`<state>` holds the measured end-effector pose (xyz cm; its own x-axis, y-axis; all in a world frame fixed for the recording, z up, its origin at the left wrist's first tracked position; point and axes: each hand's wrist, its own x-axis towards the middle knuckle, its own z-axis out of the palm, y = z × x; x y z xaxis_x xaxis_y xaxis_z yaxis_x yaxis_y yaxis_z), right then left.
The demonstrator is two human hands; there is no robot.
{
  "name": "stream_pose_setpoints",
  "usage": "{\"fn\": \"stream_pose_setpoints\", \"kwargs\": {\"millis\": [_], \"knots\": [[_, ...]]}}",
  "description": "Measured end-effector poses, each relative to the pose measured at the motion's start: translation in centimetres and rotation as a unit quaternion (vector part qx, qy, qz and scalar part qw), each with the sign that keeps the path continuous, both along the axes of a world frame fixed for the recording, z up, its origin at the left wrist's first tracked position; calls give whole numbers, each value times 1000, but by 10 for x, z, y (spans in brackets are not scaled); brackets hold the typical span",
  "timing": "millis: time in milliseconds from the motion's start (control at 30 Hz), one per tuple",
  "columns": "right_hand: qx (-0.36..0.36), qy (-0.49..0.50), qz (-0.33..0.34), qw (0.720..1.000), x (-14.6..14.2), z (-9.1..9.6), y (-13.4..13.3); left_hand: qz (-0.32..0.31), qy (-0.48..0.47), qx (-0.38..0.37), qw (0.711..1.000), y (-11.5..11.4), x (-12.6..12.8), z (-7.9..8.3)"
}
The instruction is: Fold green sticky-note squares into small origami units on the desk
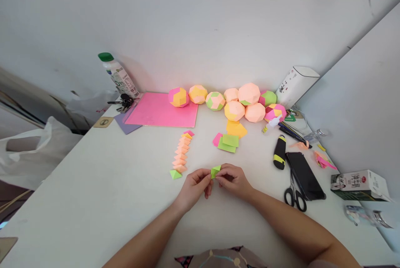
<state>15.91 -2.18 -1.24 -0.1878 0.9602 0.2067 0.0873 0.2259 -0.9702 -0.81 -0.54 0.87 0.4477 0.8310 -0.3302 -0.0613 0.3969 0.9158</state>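
Observation:
Between my two hands is a small green folded paper piece (215, 172), creased into a peaked shape. My left hand (197, 182) pinches its left side with thumb and fingers. On the right, my right hand (233, 179) grips the other side with fingers closed. To the left lies a row of folded paper units (180, 151), mostly peach, with a green folded unit (175, 174) at its near end and pink and yellow ones at the far end. Beyond my hands sit flat green paper sheets (228, 143), a pink piece (216, 139) and orange sheets (236, 128).
Several multicoloured paper balls (234, 110) line the wall, beside a pink folder (159, 112). A white bottle (120, 76) and keys (125, 102) stand back left. On the right lie scissors (293, 195), a phone (305, 175), a box cutter (279, 152) and a milk carton (359, 184).

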Motion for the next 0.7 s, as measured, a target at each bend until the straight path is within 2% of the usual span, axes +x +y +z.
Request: {"fn": "stream_pose_setpoints", "kwargs": {"millis": [233, 433, 533, 700], "knots": [[-102, 62, -19, 993, -1, 7, 0, -19, 24, 1, 1000, -1, -1, -6], [-180, 86, -39, 979, -1, 2, -1, -36, 42, 19, 998, -4, 0, -5], [-187, 81, -27, 979, -1, 1, -1, -25, 51, 23, 998, -4, 0, -7], [-153, 76, 5, 985, -2, 2, -4, -29, 47, 27, 998, -4, 1, -9]]}}
